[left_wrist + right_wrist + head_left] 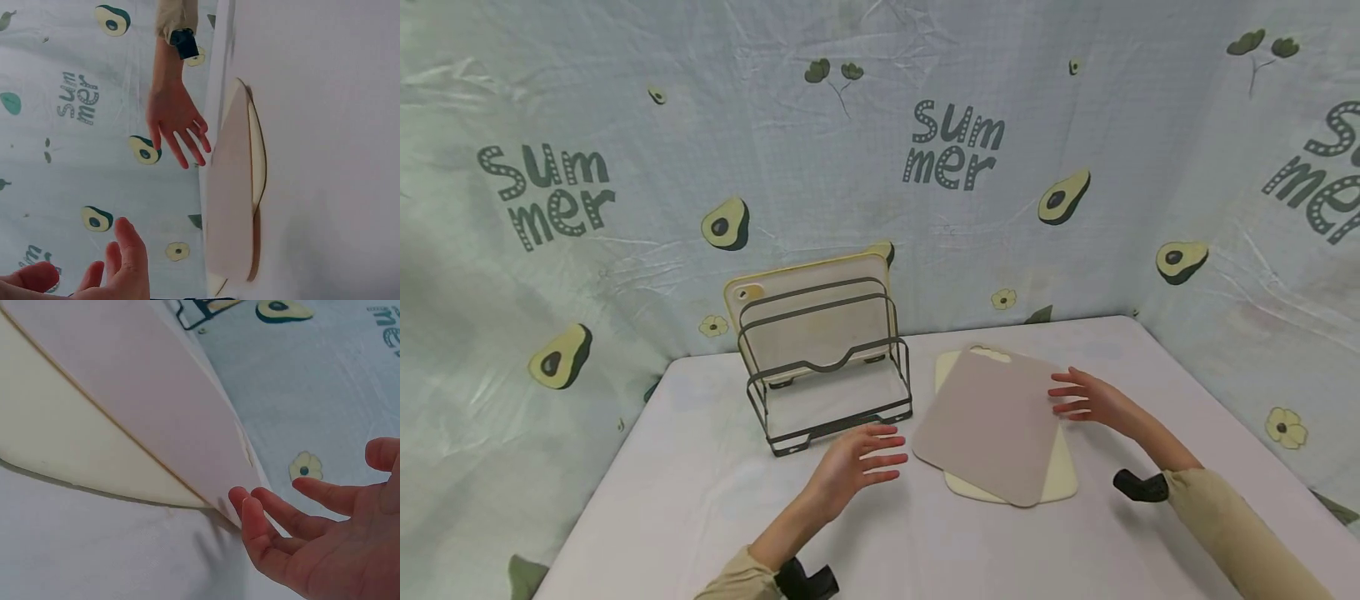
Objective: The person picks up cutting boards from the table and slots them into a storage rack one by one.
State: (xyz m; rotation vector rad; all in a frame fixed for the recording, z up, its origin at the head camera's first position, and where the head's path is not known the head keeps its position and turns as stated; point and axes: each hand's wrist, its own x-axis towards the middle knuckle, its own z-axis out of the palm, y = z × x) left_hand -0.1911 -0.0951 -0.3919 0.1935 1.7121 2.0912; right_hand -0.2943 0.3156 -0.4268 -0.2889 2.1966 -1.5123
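A thin pinkish-grey cutting board [992, 425] lies askew on top of a cream cutting board [1062, 477], whose corners stick out beneath it. My right hand [1097, 402] hovers by the upper right edge of the pinkish board, fingers spread and holding nothing. In the right wrist view, its fingertips [253, 515] overlap the corner of that board. On the other side, my left hand [853, 467] hangs over the table with loosely extended fingers, between the rack and the boards, also holding nothing.
Behind the left hand stands a dark wire rack [826, 368]. A yellow-rimmed cutting board [820, 337] leans upright in its rear slot. The white-covered table [700, 467] meets an avocado-print cloth [820, 167] at the back and sides.
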